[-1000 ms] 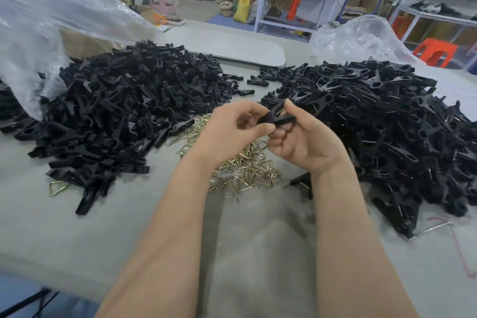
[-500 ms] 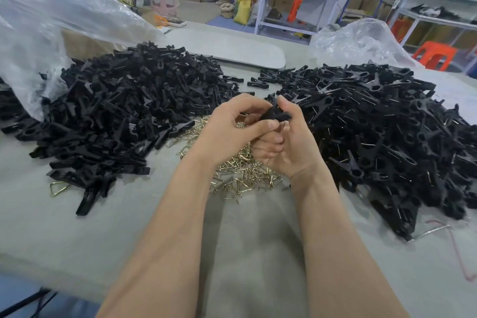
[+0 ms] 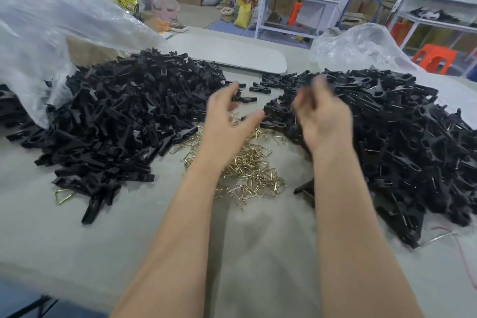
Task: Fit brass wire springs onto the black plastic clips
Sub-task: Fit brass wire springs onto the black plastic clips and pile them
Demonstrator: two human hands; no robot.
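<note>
While left fingers [image 3: 225, 93] spread empty, right fingers [image 3: 318, 91] unclear, black clips [image 3: 116, 116], triangular brass springs [image 3: 253, 162]

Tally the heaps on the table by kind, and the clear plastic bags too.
Black clip heaps: 2, left heap and right heap
Brass wire spring heap: 1
Clear plastic bags: 2, left bag and right bag
Total: 5
</note>
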